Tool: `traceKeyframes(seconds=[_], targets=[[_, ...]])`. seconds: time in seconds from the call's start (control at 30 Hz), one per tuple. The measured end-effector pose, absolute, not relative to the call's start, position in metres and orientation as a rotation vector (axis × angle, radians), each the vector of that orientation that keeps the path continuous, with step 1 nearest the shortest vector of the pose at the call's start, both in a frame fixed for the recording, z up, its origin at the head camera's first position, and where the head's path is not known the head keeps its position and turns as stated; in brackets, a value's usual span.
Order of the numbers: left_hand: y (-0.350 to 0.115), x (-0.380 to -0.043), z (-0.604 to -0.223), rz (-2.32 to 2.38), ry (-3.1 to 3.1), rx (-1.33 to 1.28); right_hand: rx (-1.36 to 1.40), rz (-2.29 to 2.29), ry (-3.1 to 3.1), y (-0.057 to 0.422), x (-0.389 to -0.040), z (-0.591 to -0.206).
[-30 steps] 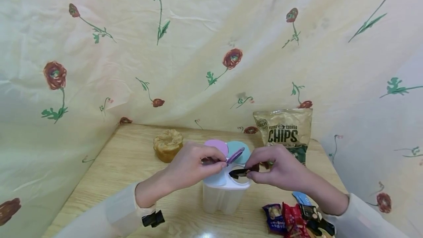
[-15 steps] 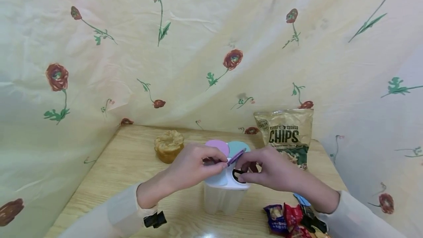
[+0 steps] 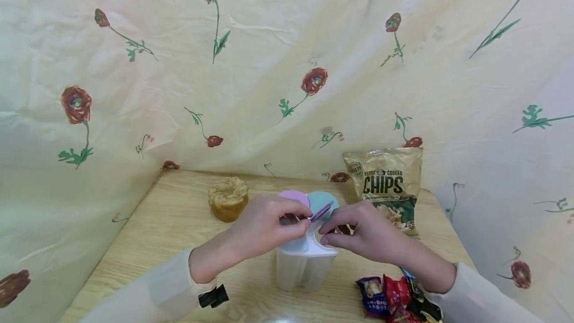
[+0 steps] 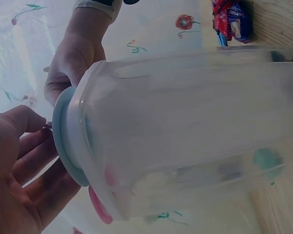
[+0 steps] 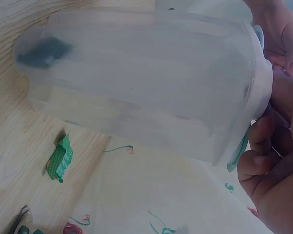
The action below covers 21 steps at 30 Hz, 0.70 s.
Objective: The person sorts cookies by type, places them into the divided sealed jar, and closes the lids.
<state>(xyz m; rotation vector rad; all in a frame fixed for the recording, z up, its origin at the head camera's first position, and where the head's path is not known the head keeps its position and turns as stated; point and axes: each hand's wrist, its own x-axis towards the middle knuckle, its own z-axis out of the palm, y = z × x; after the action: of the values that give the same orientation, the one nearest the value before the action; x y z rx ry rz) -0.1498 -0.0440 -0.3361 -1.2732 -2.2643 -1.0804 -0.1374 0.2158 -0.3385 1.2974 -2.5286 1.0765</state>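
In the middle of the table stands a translucent container with a white top and round flip lids in lilac, teal and pale blue. My left hand pinches the edge of a raised purple lid, seen nearly edge-on. My right hand is at the uncovered round opening, thumb and fingertips right at its rim and nothing visible between them. Through the wall, the right wrist view shows a dark packet at the container's bottom.
A ring-shaped bread sits behind the left hand. A chips bag stands at the back right. Several small wrapped snacks lie near the right forearm. A green packet rests on the table beyond the container. Floral cloth surrounds the table.
My right hand moved left over the opening with a black packet, which went down into it and left the fingers. The left hand stays on the purple lid.
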Motion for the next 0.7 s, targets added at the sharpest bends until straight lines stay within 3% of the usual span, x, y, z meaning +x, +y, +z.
traceKeyframes(seconds=[0.37,0.7], targets=[[-0.044,-0.151,-0.335,-1.093,-2.282,-1.269,1.236,1.156,-2.526,0.246,-0.129,-0.336],[-0.044,-0.150,-0.338,-1.080,-2.218,-1.259,1.084,1.134,-2.582,0.295,-0.123,-0.359]])
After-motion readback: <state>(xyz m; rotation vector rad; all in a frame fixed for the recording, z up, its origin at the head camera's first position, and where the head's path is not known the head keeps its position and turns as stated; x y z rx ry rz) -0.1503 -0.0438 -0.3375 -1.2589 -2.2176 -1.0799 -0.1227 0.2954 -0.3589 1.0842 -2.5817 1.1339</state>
